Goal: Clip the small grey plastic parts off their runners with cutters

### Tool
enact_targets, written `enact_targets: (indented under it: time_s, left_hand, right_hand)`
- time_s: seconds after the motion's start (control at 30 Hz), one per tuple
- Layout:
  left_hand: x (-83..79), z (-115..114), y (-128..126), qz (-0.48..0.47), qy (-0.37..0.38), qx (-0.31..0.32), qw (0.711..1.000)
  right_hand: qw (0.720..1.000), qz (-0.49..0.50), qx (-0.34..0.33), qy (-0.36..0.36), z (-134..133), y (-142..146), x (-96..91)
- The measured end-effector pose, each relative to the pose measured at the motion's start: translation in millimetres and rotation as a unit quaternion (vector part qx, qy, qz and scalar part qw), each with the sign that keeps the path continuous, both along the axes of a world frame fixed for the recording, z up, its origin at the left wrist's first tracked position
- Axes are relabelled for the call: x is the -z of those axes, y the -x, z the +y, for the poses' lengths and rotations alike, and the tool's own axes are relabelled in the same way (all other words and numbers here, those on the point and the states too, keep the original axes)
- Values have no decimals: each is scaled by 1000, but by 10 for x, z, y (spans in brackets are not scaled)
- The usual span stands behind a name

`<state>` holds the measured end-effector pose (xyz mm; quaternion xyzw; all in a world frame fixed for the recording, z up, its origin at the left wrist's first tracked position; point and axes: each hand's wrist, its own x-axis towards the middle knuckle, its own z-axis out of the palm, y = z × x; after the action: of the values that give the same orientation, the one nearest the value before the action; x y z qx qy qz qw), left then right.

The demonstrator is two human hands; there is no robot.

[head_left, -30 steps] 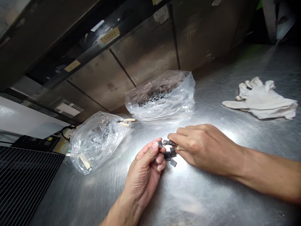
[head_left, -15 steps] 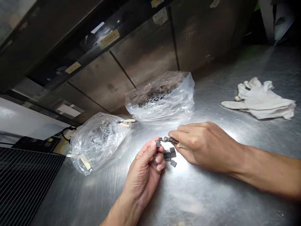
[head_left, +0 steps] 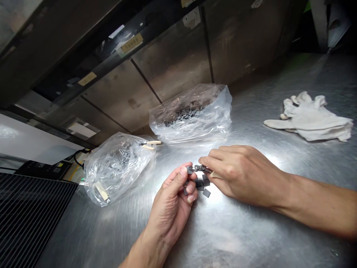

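Between the thumb and fingertips of my left hand (head_left: 175,197) is a small grey ribbed square piece (head_left: 189,170). Its curled lower fingers seem to have more such pieces tucked against them, partly hidden. My right hand (head_left: 237,175) is closed around a pair of small pliers (head_left: 201,168), with most of the handles hidden in the palm. The tips of the pliers meet the edge of the grey piece. Just below, several loose grey pieces (head_left: 205,182) lie on the metal table (head_left: 223,238).
A clear plastic bag (head_left: 192,130) of grey pieces stands at the back. Another bag (head_left: 111,178) lies left, with light-handled pliers (head_left: 150,144) at its edge and a cream-coloured object (head_left: 102,191) on it. White gloves (head_left: 312,119) rest at right. A black ribbed panel (head_left: 33,216) borders the left.
The plier tips have come up against the grey piece, which looks turned slightly in my left fingers. Both hands otherwise stay nearly in place, and the view has shifted a little.
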<state>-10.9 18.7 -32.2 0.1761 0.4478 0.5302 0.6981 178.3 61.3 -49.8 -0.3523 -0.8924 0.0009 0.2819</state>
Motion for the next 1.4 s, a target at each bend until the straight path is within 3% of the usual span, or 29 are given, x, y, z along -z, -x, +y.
enact_targets:
  time_s: [0.63, 1.4]
  left_hand:
    - [7, 4, 2, 2, -4, 2, 1000]
    - [-13, -11, -26, 4, 4, -17, 1000]
  right_hand:
    - [1000, -15, 16, -9, -38, 13, -9]
    - [1000, 6, -13, 16, -23, 8, -28]
